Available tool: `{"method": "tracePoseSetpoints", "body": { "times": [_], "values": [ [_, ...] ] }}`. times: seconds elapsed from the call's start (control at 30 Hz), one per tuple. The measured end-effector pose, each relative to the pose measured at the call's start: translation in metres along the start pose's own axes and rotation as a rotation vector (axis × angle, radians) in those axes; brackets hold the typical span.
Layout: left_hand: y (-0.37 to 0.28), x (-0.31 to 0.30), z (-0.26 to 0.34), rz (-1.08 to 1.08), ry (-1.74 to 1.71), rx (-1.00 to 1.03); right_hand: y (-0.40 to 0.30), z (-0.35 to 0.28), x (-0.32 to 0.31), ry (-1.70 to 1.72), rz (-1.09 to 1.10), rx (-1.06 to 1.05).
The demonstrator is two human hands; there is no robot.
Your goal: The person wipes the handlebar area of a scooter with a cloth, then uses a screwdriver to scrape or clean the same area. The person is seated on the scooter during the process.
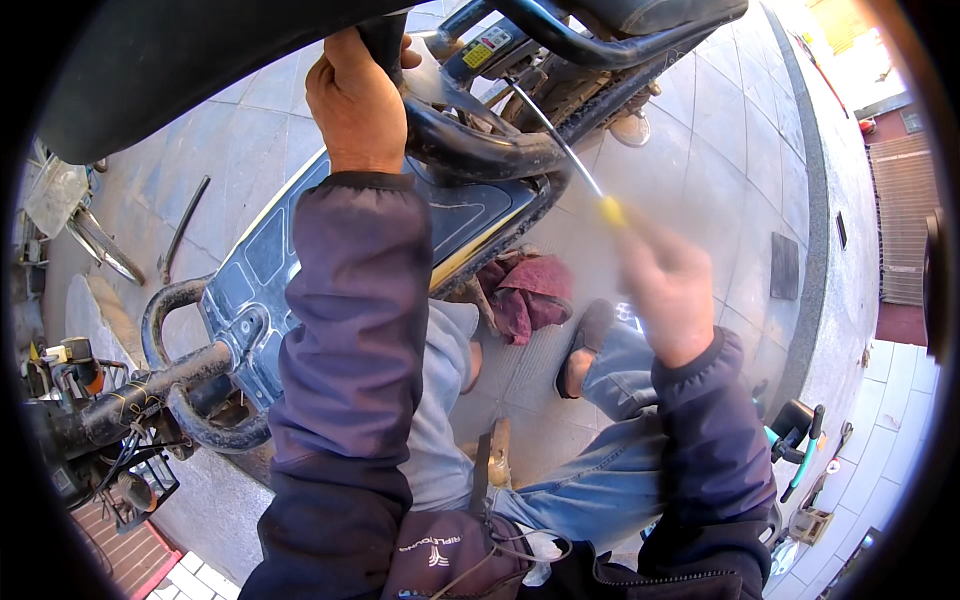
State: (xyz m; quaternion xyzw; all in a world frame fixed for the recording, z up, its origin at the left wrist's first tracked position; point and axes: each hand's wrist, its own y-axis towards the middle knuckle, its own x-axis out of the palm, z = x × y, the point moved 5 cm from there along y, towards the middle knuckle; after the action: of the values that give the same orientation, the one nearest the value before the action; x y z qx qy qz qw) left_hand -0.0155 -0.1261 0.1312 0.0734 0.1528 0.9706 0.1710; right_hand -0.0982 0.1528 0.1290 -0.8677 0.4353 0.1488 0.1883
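Note:
A long screwdriver (555, 135) with a yellow handle is in my right hand (667, 281), which is blurred. Its shaft slants up and left, and the tip reaches into the black tubular frame (480, 154) of an electric scooter or similar two-wheeler, close to a yellow and white label (486, 46). My left hand (356, 105) is wrapped around a black part (384, 41) at the underside of the dark seat or cover (195, 67); most of its fingers are hidden behind that part. Below both hands lies the scooter's blue-black footboard (259, 262), partly covered by my left sleeve.
A maroon cloth (529, 292) lies on the floor between my feet. A dark bar (184, 225) and a bicycle wheel (105, 244) are on the left. To the right are a dark flat plate (784, 265), a low wall (836, 247) and a teal-handled tool (802, 450).

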Motion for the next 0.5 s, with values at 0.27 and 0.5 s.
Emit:
{"method": "tracePoseSetpoints", "body": {
  "times": [0.27,0.5],
  "values": [
    [-0.004,0.0,0.002,-0.013,0.034,-0.003,0.004,0.009,-0.002,0.063,-0.004,0.078],
    [-0.001,0.001,-0.001,0.014,0.024,0.015,0.003,0.008,0.002,0.162,-0.102,0.32]
  ]
}}
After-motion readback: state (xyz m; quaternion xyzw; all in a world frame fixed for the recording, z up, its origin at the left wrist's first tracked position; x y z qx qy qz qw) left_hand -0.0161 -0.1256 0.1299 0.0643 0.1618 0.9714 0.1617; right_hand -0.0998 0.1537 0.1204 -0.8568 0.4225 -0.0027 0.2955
